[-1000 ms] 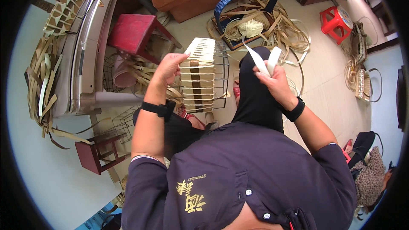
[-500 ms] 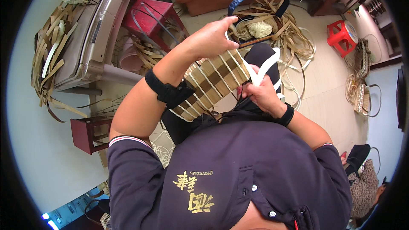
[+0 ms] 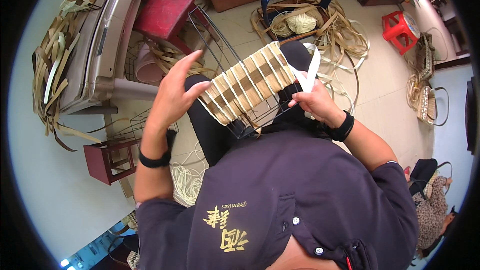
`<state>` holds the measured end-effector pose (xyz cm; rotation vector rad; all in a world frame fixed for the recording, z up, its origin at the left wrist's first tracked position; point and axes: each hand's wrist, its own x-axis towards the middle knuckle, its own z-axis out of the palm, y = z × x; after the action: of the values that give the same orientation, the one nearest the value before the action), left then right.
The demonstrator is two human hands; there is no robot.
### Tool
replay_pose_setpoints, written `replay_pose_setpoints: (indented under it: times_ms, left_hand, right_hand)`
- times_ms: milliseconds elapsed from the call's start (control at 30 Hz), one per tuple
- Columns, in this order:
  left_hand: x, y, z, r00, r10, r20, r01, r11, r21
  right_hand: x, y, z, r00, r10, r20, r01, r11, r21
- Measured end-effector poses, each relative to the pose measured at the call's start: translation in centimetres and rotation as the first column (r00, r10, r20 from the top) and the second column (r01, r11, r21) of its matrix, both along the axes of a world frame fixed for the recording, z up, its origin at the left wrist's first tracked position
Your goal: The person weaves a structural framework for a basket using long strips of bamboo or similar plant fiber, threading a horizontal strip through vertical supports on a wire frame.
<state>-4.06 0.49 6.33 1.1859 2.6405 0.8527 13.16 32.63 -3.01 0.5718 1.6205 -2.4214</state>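
Note:
A partly woven basket side (image 3: pixel 250 84), tan and brown strips crossed by pale cords, lies tilted over my lap on a black wire frame (image 3: pixel 200 30). My left hand (image 3: pixel 175 92) is open, its fingers and thumb spread, beside the left end of the weaving with nothing in its grasp. By the right end, my right hand (image 3: pixel 317 104) pinches a flat white strip (image 3: pixel 314 70), which loops up above the fingers. Part of that strip's lower end is hidden by the hand and the weaving.
Ahead stands a blue-handled basket (image 3: pixel 270 0) holding a cord ball (image 3: pixel 301 22) and loose strips. To the left are a magenta stool (image 3: pixel 162 15) and a table (image 3: pixel 85 55) hung with strips. White cord (image 3: pixel 186 182) lies at my left; a red stool (image 3: pixel 397 32) stands far right.
My left hand has drawn back from the weaving's far edge toward its left end. The weaving has turned slightly and shifted left. My right hand keeps the white strip.

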Motion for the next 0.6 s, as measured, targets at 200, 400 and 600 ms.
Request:
replay_pose_setpoints:
  times_ms: [200,400,600]
  left_hand:
    - [5.9,-0.5,-10.5,0.844,0.003,0.536,-0.336,0.782,0.524]
    - [4.4,0.7,-7.7,0.877,-0.008,0.48,-0.274,0.813,0.513]
    - [2.3,-0.1,-7.1,0.88,-0.015,0.474,-0.196,0.899,0.392]
  right_hand:
    - [0.3,0.2,-1.8,1.0,0.006,0.011,-0.006,0.999,-0.042]
    - [1.6,0.1,-1.4,0.999,0.036,-0.038,-0.037,0.998,-0.05]
    - [1.0,2.4,1.2,0.977,-0.098,-0.189,0.126,0.981,0.145]
